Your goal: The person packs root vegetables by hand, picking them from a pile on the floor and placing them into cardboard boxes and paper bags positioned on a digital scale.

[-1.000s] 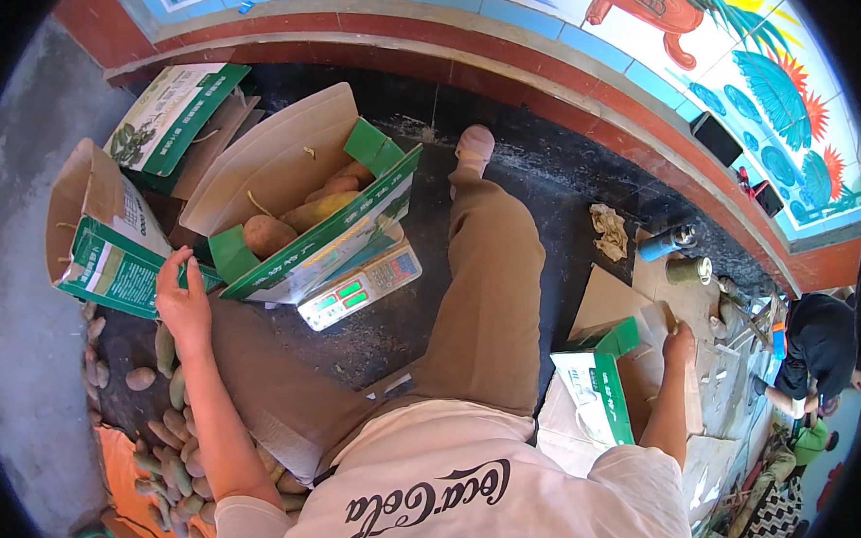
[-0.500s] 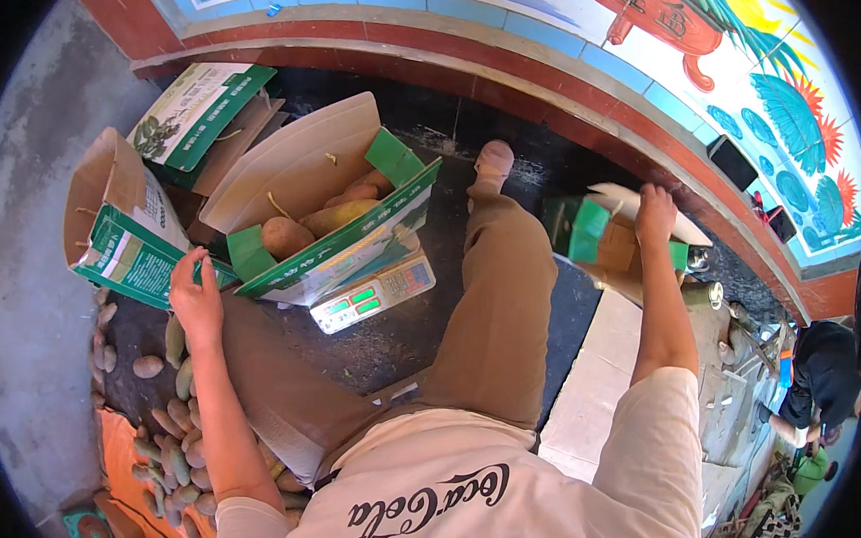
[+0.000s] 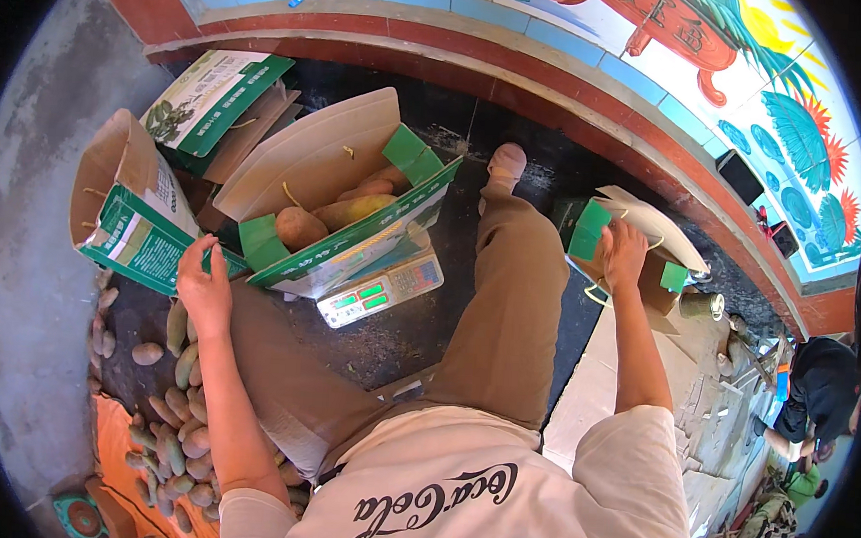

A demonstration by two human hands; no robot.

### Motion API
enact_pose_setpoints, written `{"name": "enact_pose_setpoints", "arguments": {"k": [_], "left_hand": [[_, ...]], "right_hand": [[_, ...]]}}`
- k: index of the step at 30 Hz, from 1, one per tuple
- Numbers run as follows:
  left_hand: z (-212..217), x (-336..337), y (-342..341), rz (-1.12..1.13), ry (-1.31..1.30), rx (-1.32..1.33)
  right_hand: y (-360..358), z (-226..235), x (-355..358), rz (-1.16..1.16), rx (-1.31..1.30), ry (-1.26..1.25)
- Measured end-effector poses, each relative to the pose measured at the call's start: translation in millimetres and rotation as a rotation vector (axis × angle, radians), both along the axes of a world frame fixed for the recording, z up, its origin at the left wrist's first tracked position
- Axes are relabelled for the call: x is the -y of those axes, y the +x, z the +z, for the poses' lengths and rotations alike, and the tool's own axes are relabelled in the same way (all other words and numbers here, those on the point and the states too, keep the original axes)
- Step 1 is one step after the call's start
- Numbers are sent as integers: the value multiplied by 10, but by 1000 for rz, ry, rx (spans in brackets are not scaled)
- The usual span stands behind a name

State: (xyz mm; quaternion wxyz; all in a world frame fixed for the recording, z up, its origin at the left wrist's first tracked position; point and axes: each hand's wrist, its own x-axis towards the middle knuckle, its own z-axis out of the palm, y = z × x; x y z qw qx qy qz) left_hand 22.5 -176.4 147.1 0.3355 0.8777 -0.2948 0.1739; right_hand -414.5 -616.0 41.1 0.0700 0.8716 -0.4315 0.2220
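Now dark floor [image 3: 417, 332] between scale [image 3: 381, 291] and leg [image 3: 511, 302] | right hand [image 3: 626, 255] at right carton [image 3: 586, 230] edge, left hand [image 3: 204, 284] beside left carton [image 3: 140, 239], grips unclear | right carton's shifted forward

A cardboard box [image 3: 588, 231] at right is smooth outside, matt inside; the trousers [image 3: 507, 293] look matt cloth, the far wall tiles [image 3: 550, 36] glossy.

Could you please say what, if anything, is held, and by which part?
The left hand appears empty; the right hand is by the rightmost box's green flap, any hold unclear.
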Motion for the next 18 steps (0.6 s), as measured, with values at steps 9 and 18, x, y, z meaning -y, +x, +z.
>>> {"name": "enact_pose_setpoints", "arguments": {"k": [9, 18], "left_hand": [[38, -36, -45, -14, -7, 21], [2, 7, -44, -19, 15, 1]], "right_hand": [[-292, -359, -266, -69, -147, 325], [-529, -29, 270, -63, 125, 281]]}}
